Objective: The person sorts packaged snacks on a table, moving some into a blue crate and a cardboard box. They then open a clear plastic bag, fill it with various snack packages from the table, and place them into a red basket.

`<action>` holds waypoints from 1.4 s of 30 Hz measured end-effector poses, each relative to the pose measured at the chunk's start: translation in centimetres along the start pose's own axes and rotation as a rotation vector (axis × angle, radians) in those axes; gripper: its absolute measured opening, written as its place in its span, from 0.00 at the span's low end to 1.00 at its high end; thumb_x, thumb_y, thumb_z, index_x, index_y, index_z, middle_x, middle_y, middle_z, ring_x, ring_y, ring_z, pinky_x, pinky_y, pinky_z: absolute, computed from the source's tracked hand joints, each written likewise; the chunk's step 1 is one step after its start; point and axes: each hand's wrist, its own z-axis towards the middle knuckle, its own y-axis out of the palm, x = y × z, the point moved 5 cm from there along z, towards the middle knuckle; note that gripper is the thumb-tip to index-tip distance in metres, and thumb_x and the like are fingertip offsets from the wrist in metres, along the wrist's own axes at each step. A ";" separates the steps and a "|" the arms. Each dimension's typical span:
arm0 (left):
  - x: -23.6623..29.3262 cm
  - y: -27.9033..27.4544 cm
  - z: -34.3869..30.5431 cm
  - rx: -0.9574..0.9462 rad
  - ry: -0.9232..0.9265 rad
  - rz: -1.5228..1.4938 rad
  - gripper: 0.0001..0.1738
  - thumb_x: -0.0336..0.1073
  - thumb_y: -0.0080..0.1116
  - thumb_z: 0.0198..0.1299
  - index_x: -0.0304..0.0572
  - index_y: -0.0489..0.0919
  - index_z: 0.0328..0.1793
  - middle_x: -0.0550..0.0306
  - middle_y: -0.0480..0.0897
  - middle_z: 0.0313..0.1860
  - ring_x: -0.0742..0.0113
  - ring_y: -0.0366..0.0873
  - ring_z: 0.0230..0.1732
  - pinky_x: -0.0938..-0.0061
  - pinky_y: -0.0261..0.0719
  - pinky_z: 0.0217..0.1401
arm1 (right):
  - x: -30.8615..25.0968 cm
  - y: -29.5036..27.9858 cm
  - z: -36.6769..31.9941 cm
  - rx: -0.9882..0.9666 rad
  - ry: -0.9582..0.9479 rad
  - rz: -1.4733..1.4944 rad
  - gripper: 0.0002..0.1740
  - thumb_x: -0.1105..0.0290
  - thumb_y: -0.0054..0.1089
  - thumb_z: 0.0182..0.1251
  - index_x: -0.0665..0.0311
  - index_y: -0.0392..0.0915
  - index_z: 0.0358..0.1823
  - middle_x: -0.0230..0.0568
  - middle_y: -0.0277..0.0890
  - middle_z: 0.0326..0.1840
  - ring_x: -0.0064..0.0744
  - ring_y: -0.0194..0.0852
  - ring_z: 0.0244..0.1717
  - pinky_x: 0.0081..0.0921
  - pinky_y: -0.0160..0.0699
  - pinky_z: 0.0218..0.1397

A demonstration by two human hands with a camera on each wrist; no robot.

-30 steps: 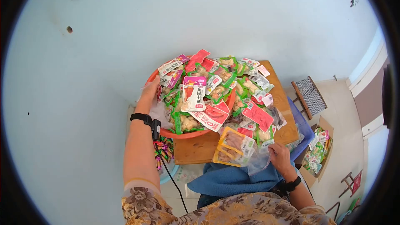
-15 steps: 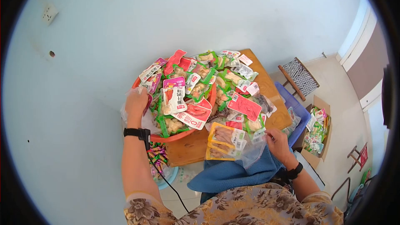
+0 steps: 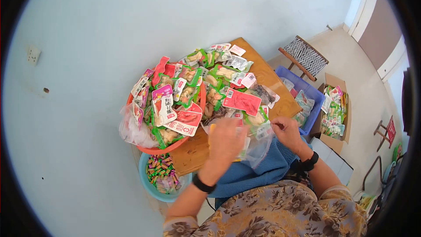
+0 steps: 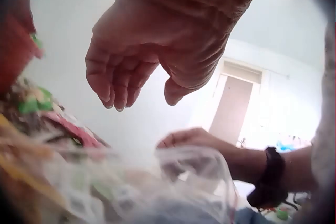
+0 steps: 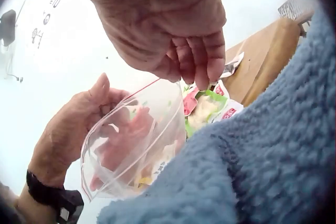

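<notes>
Clear plastic bag sits four o'clock from the orange basin, edge still pinched by the right hand; the left hand, grip loosely spread, has left the basin's nine o'clock.

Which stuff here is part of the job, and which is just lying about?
Likely in the job:
- clear bag, pinched by the right hand
- left hand, beside it
- heaped snack packets
- orange basin

Probably just about:
- woven stool
- cardboard box
- blue crate
- wall socket
</notes>
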 end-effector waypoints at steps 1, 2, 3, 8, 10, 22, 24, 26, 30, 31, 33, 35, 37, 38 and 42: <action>1.5 2.6 -0.8 -0.065 0.017 -0.032 0.21 0.46 0.70 0.58 0.34 0.80 0.46 0.42 0.83 0.40 0.44 0.81 0.45 0.54 0.80 0.45 | 0.3 -0.2 0.0 -0.008 -0.001 0.009 0.03 0.77 0.64 0.60 0.68 0.82 0.34 0.46 0.81 0.27 0.36 0.81 0.25 0.29 0.76 0.30; 3.2 4.4 -1.5 -0.077 0.023 -0.031 0.21 0.46 0.70 0.58 0.34 0.80 0.46 0.42 0.83 0.40 0.44 0.81 0.45 0.54 0.80 0.45 | 0.5 -0.4 0.1 -0.015 -0.002 0.017 0.03 0.76 0.64 0.60 0.69 0.82 0.33 0.46 0.81 0.26 0.35 0.81 0.25 0.28 0.76 0.30; 4.8 6.2 -2.1 -0.103 0.003 -0.058 0.23 0.46 0.70 0.57 0.35 0.80 0.48 0.42 0.82 0.40 0.44 0.81 0.45 0.54 0.79 0.45 | 0.8 -0.9 0.2 -0.007 0.011 0.018 0.03 0.76 0.64 0.60 0.69 0.82 0.33 0.46 0.81 0.26 0.35 0.81 0.25 0.28 0.76 0.30; 7.2 11.2 -2.6 -0.298 -0.015 0.029 0.21 0.42 0.67 0.57 0.37 0.77 0.50 0.43 0.80 0.41 0.43 0.79 0.42 0.53 0.78 0.43 | 2.8 -3.7 0.1 0.022 0.028 0.044 0.04 0.75 0.64 0.60 0.69 0.82 0.33 0.45 0.80 0.26 0.35 0.79 0.24 0.29 0.76 0.30; 6.6 12.3 -2.2 -0.206 0.054 0.132 0.11 0.36 0.62 0.58 0.38 0.78 0.43 0.44 0.79 0.36 0.44 0.78 0.39 0.53 0.77 0.42 | 4.9 -4.9 0.7 0.074 0.045 0.028 0.04 0.74 0.64 0.60 0.69 0.82 0.33 0.45 0.80 0.26 0.35 0.79 0.24 0.29 0.76 0.30; 12.6 15.2 3.9 -0.410 0.366 0.031 0.18 0.37 0.70 0.56 0.35 0.79 0.47 0.41 0.79 0.44 0.40 0.77 0.50 0.53 0.76 0.52 | 26.7 -16.3 -7.1 0.574 0.597 0.103 0.08 0.68 0.64 0.60 0.65 0.86 0.32 0.46 0.83 0.26 0.38 0.83 0.29 0.33 0.80 0.37; 13.0 17.8 5.1 -0.430 0.461 -0.004 0.23 0.38 0.70 0.56 0.35 0.77 0.54 0.40 0.78 0.52 0.38 0.74 0.58 0.51 0.73 0.60 | 30.2 -17.3 -9.3 0.592 0.681 -0.083 0.08 0.68 0.62 0.60 0.63 0.87 0.33 0.46 0.85 0.29 0.43 0.85 0.33 0.36 0.82 0.41; 13.5 20.2 5.9 -0.446 0.553 -0.040 0.29 0.39 0.71 0.56 0.35 0.76 0.61 0.38 0.76 0.61 0.36 0.71 0.66 0.50 0.70 0.68 | 33.4 -17.9 -11.4 0.598 0.715 -0.116 0.08 0.68 0.61 0.60 0.63 0.87 0.33 0.46 0.86 0.32 0.45 0.86 0.35 0.38 0.83 0.45; 13.1 24.6 6.1 -0.650 0.556 0.058 0.36 0.44 0.69 0.58 0.37 0.71 0.71 0.37 0.69 0.73 0.37 0.59 0.78 0.44 0.56 0.78 | 38.1 -18.6 -15.8 0.568 0.918 -0.142 0.09 0.68 0.61 0.59 0.62 0.88 0.34 0.49 0.86 0.33 0.49 0.86 0.38 0.40 0.83 0.47; 12.8 25.5 6.1 -0.671 0.557 0.108 0.37 0.45 0.68 0.60 0.38 0.70 0.73 0.37 0.68 0.74 0.38 0.57 0.79 0.42 0.53 0.79 | 39.2 -18.8 -16.9 0.551 0.978 -0.161 0.10 0.68 0.60 0.58 0.62 0.88 0.35 0.51 0.86 0.34 0.51 0.86 0.39 0.41 0.83 0.48; 12.3 26.7 6.4 -0.677 0.567 0.114 0.37 0.45 0.68 0.60 0.38 0.71 0.72 0.38 0.68 0.74 0.38 0.57 0.79 0.41 0.52 0.79 | 40.9 -19.0 -18.7 0.546 0.995 -0.215 0.10 0.69 0.59 0.60 0.65 0.88 0.36 0.48 0.85 0.28 0.42 0.84 0.28 0.35 0.82 0.36; 11.9 27.7 6.6 -0.685 0.575 0.119 0.36 0.46 0.67 0.60 0.39 0.71 0.72 0.39 0.68 0.74 0.38 0.56 0.80 0.41 0.52 0.80 | 42.4 -19.4 -20.6 0.567 1.053 -0.265 0.12 0.69 0.59 0.55 0.64 0.89 0.35 0.59 0.84 0.34 0.57 0.86 0.41 0.44 0.83 0.51; 12.1 28.3 7.2 -0.644 0.587 0.136 0.34 0.46 0.68 0.60 0.39 0.74 0.69 0.40 0.72 0.70 0.37 0.59 0.78 0.41 0.53 0.79 | 43.8 -19.9 -22.0 0.575 1.098 -0.254 0.12 0.69 0.59 0.55 0.64 0.89 0.34 0.59 0.84 0.34 0.58 0.86 0.41 0.44 0.83 0.51; 12.2 28.7 7.6 -0.651 0.587 0.136 0.34 0.46 0.68 0.60 0.39 0.74 0.69 0.40 0.72 0.70 0.37 0.59 0.78 0.41 0.53 0.79 | 44.5 -19.9 -22.6 0.587 1.127 -0.243 0.12 0.69 0.59 0.55 0.64 0.89 0.34 0.60 0.84 0.34 0.58 0.86 0.41 0.44 0.83 0.51; 12.6 30.1 8.8 -0.628 0.638 0.129 0.24 0.44 0.69 0.57 0.40 0.81 0.56 0.49 0.81 0.52 0.45 0.72 0.63 0.43 0.58 0.76 | 44.9 -21.7 -22.4 0.557 1.070 -0.393 0.12 0.70 0.58 0.55 0.65 0.88 0.35 0.59 0.84 0.35 0.60 0.85 0.41 0.46 0.83 0.51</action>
